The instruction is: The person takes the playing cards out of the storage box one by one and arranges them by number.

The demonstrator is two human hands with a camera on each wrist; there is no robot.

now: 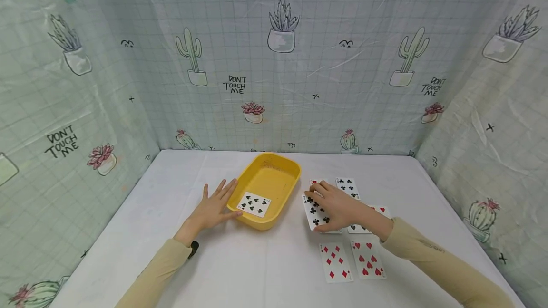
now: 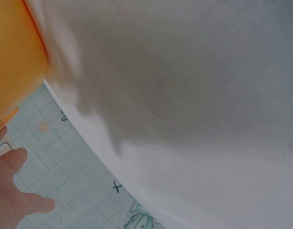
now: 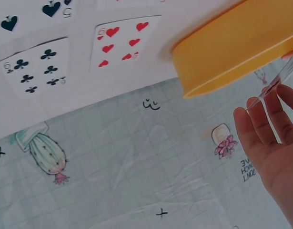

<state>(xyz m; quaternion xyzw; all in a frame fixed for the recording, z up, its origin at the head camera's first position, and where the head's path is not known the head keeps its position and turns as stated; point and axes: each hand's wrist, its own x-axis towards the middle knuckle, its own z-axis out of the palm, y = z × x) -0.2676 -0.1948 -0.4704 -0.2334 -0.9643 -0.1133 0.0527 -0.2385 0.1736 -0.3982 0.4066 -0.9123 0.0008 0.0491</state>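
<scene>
My right hand [image 1: 338, 206] pinches a clubs playing card [image 1: 314, 213] by its edges, fingers at the far end and thumb at the near end. In the right wrist view that card [image 3: 279, 74] shows nearly edge-on at the fingertips, tilted and raised off the table. Part of another card shows beneath the hand in the head view. My left hand [image 1: 211, 208], fingers spread straight, touches the left rim of a yellow plastic tray [image 1: 292, 168]. A spades card [image 1: 254, 204] lies face up at the tray's near end.
Around the right hand, face-up cards lie on the white table [image 1: 192, 270]: a clubs card [image 1: 347, 187], a diamonds card [image 1: 336, 263], a hearts card [image 1: 368, 260] and several partly covered ones. Patterned cloth [image 1: 257, 70] walls off the table's back and sides.
</scene>
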